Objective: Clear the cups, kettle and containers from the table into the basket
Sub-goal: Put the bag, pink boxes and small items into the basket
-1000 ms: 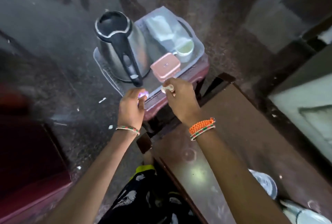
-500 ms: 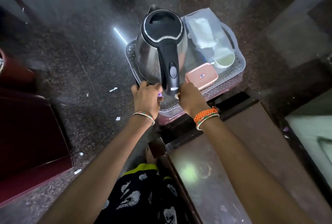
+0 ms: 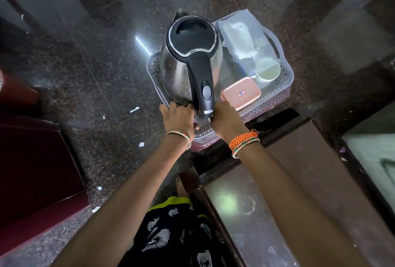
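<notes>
A steel kettle (image 3: 188, 67) with a black lid and handle stands in a translucent basket (image 3: 286, 70). Beside it in the basket lie a pink lidded container (image 3: 241, 93), a clear plastic container (image 3: 241, 37) and a pale green cup (image 3: 268, 72). My left hand (image 3: 179, 119) and my right hand (image 3: 226, 121) are at the basket's near edge, on either side of the foot of the kettle handle. The handle and the backs of my hands hide my fingertips, so whatever they hold is out of sight.
The basket rests on a maroon stool (image 3: 205, 144) on a dark speckled floor. The brown table (image 3: 310, 181) runs along my right. A dark red piece of furniture (image 3: 32, 170) stands at the left. Paper scraps lie on the floor.
Both hands moved forward and down to the basket's near edge by the kettle handle. The small purple and white items seen in my fingers earlier are no longer visible.
</notes>
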A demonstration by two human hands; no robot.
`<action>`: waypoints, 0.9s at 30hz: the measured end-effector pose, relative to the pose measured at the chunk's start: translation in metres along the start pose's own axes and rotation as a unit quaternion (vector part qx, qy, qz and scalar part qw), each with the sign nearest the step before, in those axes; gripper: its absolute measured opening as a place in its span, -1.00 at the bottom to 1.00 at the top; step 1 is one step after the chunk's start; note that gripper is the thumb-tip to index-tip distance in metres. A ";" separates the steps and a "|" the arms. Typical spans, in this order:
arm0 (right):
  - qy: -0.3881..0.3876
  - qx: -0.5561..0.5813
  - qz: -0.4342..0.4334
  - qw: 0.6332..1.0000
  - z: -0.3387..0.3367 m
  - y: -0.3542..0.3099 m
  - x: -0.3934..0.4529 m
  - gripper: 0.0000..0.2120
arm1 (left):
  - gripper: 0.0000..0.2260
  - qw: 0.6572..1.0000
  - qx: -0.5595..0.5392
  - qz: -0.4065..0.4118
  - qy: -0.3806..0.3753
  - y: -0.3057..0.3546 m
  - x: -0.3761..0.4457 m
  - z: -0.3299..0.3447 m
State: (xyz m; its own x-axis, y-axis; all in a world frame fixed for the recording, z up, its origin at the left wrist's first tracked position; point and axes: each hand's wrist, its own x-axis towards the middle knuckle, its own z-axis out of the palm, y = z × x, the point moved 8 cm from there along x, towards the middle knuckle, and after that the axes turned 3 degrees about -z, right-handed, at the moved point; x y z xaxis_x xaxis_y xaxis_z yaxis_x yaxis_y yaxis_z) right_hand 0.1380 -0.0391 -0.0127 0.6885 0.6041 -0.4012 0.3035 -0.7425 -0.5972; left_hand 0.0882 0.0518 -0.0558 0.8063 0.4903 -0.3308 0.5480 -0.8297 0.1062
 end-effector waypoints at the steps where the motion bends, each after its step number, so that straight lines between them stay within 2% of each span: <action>1: -0.003 -0.001 0.001 1.000 -0.002 0.000 -0.002 -0.75 | -0.88 1.000 0.000 0.000 -0.002 0.000 0.000 0.000; 6: 0.050 -0.010 -0.005 0.999 -0.010 0.011 -0.014 -0.76 | -0.88 1.000 0.020 0.015 0.011 0.000 -0.011 -0.010; 12: 0.160 -0.018 -0.044 0.986 -0.042 0.028 -0.074 -0.72 | -0.70 0.991 -0.002 0.018 0.136 0.014 -0.085 -0.036; 14: 0.190 -0.011 -0.024 0.981 -0.054 0.048 -0.106 -0.71 | -0.69 0.984 -0.023 0.033 0.171 0.035 -0.123 -0.038; 16: 0.221 -0.011 0.017 0.975 -0.062 0.078 -0.142 -0.73 | -0.73 0.974 -0.081 0.092 0.189 0.067 -0.158 -0.028; 18: 0.250 -0.015 0.067 0.966 -0.066 0.123 -0.192 -0.72 | -0.72 0.953 -0.170 0.200 0.150 0.116 -0.194 -0.002; 20: 0.273 -0.029 0.126 0.953 -0.065 0.181 -0.254 -0.71 | -0.62 0.930 -0.197 0.303 0.067 0.173 -0.232 0.037; 22: 0.269 -0.058 0.216 0.937 -0.055 0.244 -0.321 -0.67 | -0.44 0.911 -0.146 0.385 -0.018 0.225 -0.271 0.078; 24: 0.255 -0.077 0.324 0.908 -0.041 0.310 -0.400 -0.56 | -0.26 0.890 -0.085 0.434 -0.112 0.269 -0.310 0.124; 27: 0.209 -0.048 0.426 0.879 -0.013 0.385 -0.491 -0.31 | -0.07 0.870 0.020 0.462 -0.174 0.308 -0.340 0.179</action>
State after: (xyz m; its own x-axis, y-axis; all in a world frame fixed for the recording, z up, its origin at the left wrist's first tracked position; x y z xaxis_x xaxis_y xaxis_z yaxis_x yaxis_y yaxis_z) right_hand -0.0748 -0.6255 -0.0371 0.8685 -0.3270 -0.3725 -0.3987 -0.9073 -0.1332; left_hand -0.0571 -0.4183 -0.0789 0.7781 -0.4947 -0.3870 -0.3110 -0.8388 0.4469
